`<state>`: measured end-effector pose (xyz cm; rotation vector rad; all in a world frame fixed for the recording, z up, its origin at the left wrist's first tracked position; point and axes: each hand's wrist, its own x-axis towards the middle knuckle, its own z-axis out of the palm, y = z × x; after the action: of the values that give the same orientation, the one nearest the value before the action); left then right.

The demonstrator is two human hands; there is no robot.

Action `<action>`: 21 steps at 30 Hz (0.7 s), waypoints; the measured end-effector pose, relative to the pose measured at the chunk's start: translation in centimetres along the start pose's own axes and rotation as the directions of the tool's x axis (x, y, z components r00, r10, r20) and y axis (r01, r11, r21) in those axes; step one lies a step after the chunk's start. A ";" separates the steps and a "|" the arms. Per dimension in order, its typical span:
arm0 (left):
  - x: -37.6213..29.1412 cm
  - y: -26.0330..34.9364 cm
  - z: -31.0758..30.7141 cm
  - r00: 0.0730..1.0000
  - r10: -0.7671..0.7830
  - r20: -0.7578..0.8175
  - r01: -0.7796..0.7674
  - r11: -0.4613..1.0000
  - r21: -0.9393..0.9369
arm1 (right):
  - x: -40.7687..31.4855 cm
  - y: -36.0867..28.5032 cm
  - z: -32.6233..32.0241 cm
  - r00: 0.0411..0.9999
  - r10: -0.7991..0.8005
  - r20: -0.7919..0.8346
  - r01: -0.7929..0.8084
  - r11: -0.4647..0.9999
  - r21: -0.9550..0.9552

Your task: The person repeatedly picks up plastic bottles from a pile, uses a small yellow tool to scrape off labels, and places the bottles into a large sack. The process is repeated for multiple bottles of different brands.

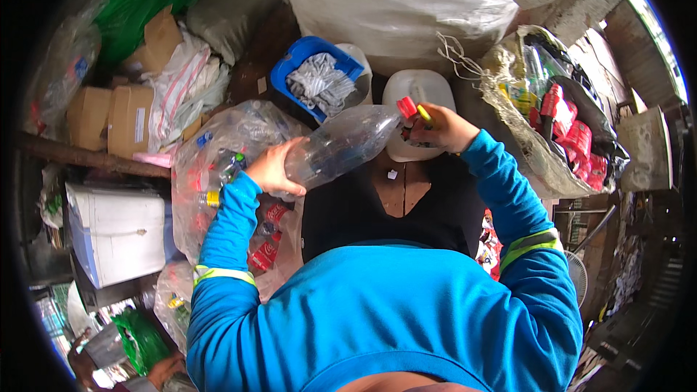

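Observation:
My left hand (pixel 276 167) grips the base end of a large clear plastic bottle (pixel 343 144), which lies slantwise across the view above my lap. The bottle has no label around it and bears a red cap (pixel 406 106) at its right end. My right hand (pixel 442 128) is by the neck, closed around a small yellow-handled tool (pixel 425 114) whose kind I cannot tell; the fingers hide most of it. Behind that hand stands a white plastic jug (pixel 418 87), with dark and red bits seen below the fingers.
A clear bag of bottles (pixel 188 218) stands at left. At right, an open woven sack (pixel 517 141) holds bottles and red labels. A blue container with grey cloth (pixel 280 68) stands ahead, near a big white sack (pixel 381 11). A white cooler box (pixel 128 228) is far left.

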<state>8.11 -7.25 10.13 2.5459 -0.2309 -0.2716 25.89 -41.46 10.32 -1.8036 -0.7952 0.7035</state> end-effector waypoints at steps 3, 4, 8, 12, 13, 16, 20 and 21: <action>-0.2 0.8 -0.4 1.000 0.026 0.002 -0.026 1.000 0.011 | 1.5 -2.4 -0.5 0.879 0.474 0.053 -0.472 0.880 -0.048; -0.1 0.6 -0.4 0.999 0.032 0.000 -0.032 0.999 0.009 | 1.8 -1.2 -0.3 0.927 0.373 0.051 -0.373 0.928 -0.014; -0.3 -0.3 -0.9 1.000 -0.031 -0.002 0.031 0.998 0.054 | 3.2 -0.3 0.3 0.971 0.239 -0.003 -0.239 0.971 -0.004; -0.2 -1.1 -0.5 0.998 -0.054 -0.040 0.060 0.983 0.175 | 4.0 0.8 1.7 0.965 0.263 0.005 -0.263 0.965 0.024; -0.1 -1.5 -0.5 0.998 -0.050 -0.039 0.056 0.982 0.183 | 4.2 1.2 2.1 0.975 0.223 0.004 -0.223 0.975 0.023; 0.5 -2.5 -0.4 0.994 -0.103 -0.030 0.107 0.978 0.177 | 6.2 3.0 1.3 0.899 0.428 0.096 -0.438 0.887 0.150; 1.6 -4.1 -0.3 0.988 -0.142 -0.057 0.149 0.976 0.160 | 7.6 2.2 2.7 0.934 0.357 -0.027 -0.340 0.906 0.251; 2.0 -4.3 -0.4 0.987 -0.150 -0.056 0.156 0.978 0.139 | 7.6 2.1 3.1 0.949 0.288 -0.132 -0.229 0.912 0.342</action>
<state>10.58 -3.95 7.79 2.7135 -0.0375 -0.2644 28.63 -34.38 6.58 -1.6559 -0.2984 0.7793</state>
